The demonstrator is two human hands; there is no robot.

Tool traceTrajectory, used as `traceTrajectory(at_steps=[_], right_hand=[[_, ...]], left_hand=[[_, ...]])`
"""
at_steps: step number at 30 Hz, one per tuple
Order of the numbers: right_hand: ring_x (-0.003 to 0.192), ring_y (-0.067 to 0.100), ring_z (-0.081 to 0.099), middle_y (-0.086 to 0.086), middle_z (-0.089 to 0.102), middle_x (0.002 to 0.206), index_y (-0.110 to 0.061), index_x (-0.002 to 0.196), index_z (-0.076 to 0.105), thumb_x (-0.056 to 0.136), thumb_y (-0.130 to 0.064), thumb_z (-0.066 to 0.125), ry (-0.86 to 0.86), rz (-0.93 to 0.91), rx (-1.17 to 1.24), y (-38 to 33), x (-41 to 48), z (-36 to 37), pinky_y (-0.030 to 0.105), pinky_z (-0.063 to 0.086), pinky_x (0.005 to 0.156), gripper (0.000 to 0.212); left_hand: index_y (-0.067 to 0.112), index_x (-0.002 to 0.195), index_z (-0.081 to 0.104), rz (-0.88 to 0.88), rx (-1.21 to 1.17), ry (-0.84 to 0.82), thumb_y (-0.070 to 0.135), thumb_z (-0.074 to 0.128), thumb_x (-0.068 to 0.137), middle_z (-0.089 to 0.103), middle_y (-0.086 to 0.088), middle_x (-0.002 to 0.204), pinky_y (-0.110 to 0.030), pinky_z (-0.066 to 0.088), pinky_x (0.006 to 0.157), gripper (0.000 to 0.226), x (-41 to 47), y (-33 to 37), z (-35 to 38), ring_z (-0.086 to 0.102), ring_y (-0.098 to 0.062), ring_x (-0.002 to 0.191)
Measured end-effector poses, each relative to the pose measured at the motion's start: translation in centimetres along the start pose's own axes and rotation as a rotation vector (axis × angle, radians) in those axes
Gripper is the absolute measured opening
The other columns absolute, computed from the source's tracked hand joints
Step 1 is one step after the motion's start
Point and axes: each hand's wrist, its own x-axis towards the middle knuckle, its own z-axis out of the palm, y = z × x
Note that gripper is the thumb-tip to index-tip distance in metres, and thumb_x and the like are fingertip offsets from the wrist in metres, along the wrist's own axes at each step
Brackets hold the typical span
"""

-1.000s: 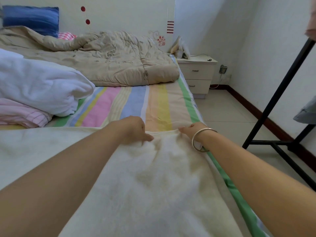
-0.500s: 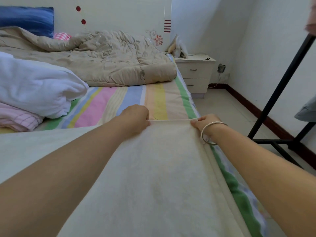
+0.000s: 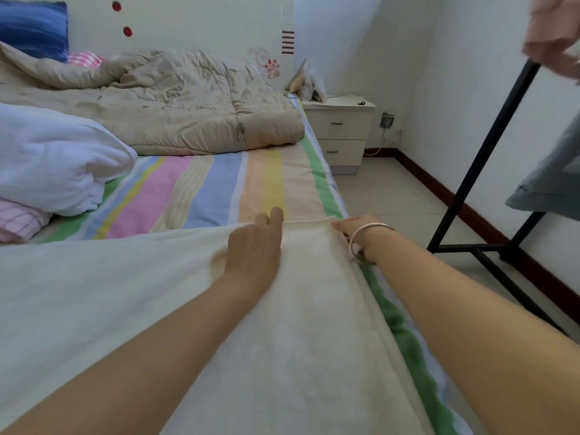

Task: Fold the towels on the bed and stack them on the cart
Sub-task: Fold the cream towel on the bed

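The cream towel (image 3: 298, 324) is lying spread over the striped bed (image 3: 204, 189) in the lower centre of the frame. It is looking soft, light and limp, so its corners and edges are offering the best hold. The left hand (image 3: 254, 249) is pressing flat near the far edge, its grip apart. The right hand (image 3: 351, 229) is seemingly pinching the far right corner, its grip clamped on cloth. A white bundle (image 3: 56, 158) is crowding the left, and a black frame (image 3: 470, 171) is standing at the right.

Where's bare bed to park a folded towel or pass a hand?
Free: striped sheet between towel edge and quilt. Crowded: white bundle and pink cloth at left; towel covers the near side, left hand flat on it, right hand pinching its corner.
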Motion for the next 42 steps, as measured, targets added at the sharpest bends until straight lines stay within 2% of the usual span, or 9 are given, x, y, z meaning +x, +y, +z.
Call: traceTrajectory(at_steps=[2,4,9,14,17,23,31,38,42], right_hand=[[0.094,0.026,0.065,0.01,0.069,0.105,-0.016,0.087,0.065,0.083,-0.024,0.072,0.035,-0.083,-0.011,0.5,-1.1,-1.7,0.039,0.052,0.093,0.011],[0.09,0.026,0.066,0.006,0.071,0.093,-0.021,0.072,0.06,0.085,-0.024,0.067,0.17,-0.161,-0.128,1.1,-3.0,-3.3,0.035,0.054,0.086,0.016],[0.058,0.017,0.063,0.004,0.071,0.08,-0.006,0.092,0.064,0.091,-0.037,0.061,-0.122,-0.028,-0.235,2.7,-8.7,-2.9,0.022,0.051,0.052,0.031],[0.112,0.032,0.058,0.014,0.059,0.128,-0.009,0.128,0.055,0.093,-0.05,0.05,0.018,-0.116,-0.551,3.9,-11.4,-1.7,0.034,0.045,0.087,0.054],[0.125,0.032,0.048,0.015,0.044,0.143,-0.009,0.144,0.035,0.097,-0.046,0.046,-0.053,-0.083,-0.522,3.4,-12.1,-1.6,0.035,0.039,0.099,0.061],[0.127,0.031,0.047,0.016,0.044,0.143,-0.006,0.144,0.035,0.1,-0.041,0.041,-0.092,-0.096,-0.509,2.9,-11.4,-1.3,0.032,0.038,0.098,0.057],[0.101,0.032,0.058,0.015,0.063,0.118,-0.008,0.107,0.063,0.096,-0.047,0.045,0.094,-0.225,-0.465,4.9,-8.7,-1.0,0.034,0.043,0.081,0.044],[0.102,0.033,0.059,0.015,0.062,0.115,-0.01,0.115,0.061,0.092,-0.052,0.048,0.057,-0.208,-0.563,5.8,-7.9,-2.1,0.034,0.041,0.077,0.05],[0.108,0.03,0.057,0.009,0.059,0.118,-0.014,0.119,0.054,0.093,-0.045,0.053,0.008,-0.273,-0.421,5.8,-11.3,-3.1,0.033,0.043,0.089,0.04]], left_hand=[[0.024,0.112,0.047,-0.116,-0.315,-0.158,0.025,0.062,0.087,0.06,0.005,0.086,-0.032,0.044,0.06,0.029,-3.0,2.4,-2.2,0.062,-0.023,0.076],[0.029,0.109,0.045,-0.114,-0.469,-0.15,0.033,0.057,0.09,0.06,0.01,0.085,-0.033,0.045,0.069,0.022,-5.6,4.2,-3.6,0.059,-0.016,0.083],[0.028,0.091,0.052,-0.168,-0.617,-0.257,0.033,0.054,0.091,0.063,0.006,0.077,-0.036,0.049,0.075,0.005,-8.0,8.4,-7.0,0.059,-0.017,0.084],[0.022,0.082,0.059,-0.21,-0.572,-0.43,0.042,0.053,0.089,0.063,0.005,0.082,-0.032,0.049,0.074,0.022,-11.7,11.3,-10.0,0.06,-0.02,0.086],[0.02,0.077,0.058,-0.215,-0.489,-0.457,0.043,0.052,0.09,0.063,0.004,0.081,-0.03,0.047,0.07,0.027,-13.2,11.5,-10.6,0.06,-0.02,0.085],[0.023,0.081,0.059,-0.268,-0.465,-0.526,0.058,0.054,0.087,0.063,0.008,0.083,-0.03,0.044,0.067,0.036,-13.5,12.7,-11.6,0.059,-0.017,0.083],[0.016,0.078,0.041,-0.096,-0.318,-0.547,0.027,0.049,0.094,0.037,-0.001,0.071,-0.028,0.021,0.047,0.021,-12.3,15.4,-12.2,0.042,-0.023,0.071],[0.019,0.068,0.039,-0.078,-0.392,-0.585,0.035,0.047,0.093,0.048,-0.001,0.074,-0.032,0.033,0.056,0.031,-12.5,15.6,-10.8,0.049,-0.023,0.071],[0.016,0.085,0.065,-0.064,-0.63,-0.603,0.028,0.052,0.088,0.068,0.0,0.085,-0.038,0.053,0.075,0.018,-13.4,13.5,-11.6,0.062,-0.02,0.081]])
